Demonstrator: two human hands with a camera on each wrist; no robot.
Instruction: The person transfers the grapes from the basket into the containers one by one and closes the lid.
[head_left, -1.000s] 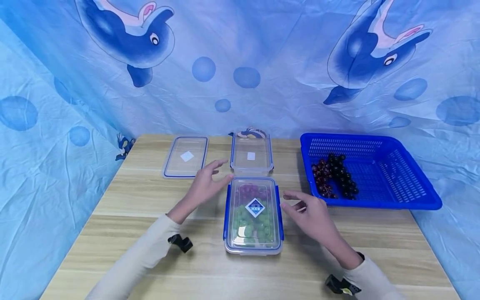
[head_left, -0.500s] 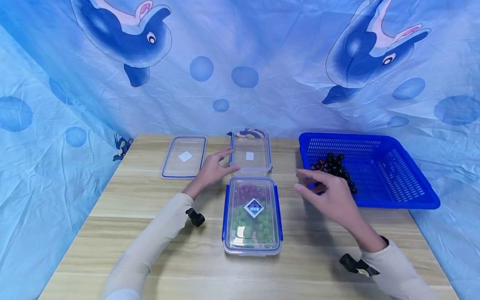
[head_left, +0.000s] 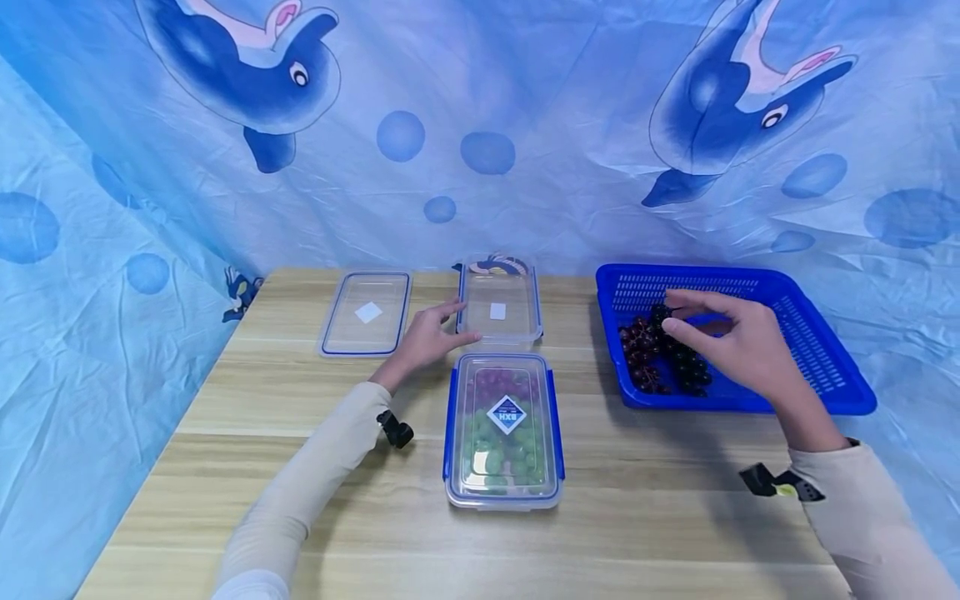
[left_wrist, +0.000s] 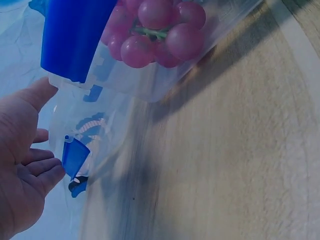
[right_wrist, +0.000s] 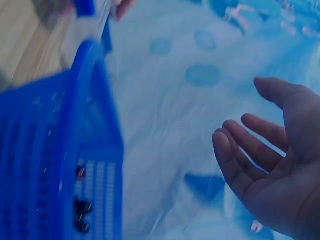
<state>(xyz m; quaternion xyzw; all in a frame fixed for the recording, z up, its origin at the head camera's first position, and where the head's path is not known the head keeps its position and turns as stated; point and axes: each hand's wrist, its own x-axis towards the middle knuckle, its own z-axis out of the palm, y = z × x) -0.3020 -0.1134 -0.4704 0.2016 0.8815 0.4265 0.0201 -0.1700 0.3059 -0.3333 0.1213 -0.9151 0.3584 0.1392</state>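
Your right hand (head_left: 742, 337), thumb and fingers apart, hovers over the blue basket (head_left: 723, 405) of dark grapes (head_left: 686, 367), right of frame. Your left hand (head_left: 429, 337), likewise spread, is beside the clear container (head_left: 487, 327), upper middle; contact is unclear.

Both wrist views look dimmer than the head's, the basket (right_wrist: 69, 135) blurred.

Wood tbl (head_left: 622, 525); lidded box (head_left: 504, 442); clear box (head_left: 498, 310); clear lid (head_left: 367, 313); blue bskt (head_left: 690, 402).
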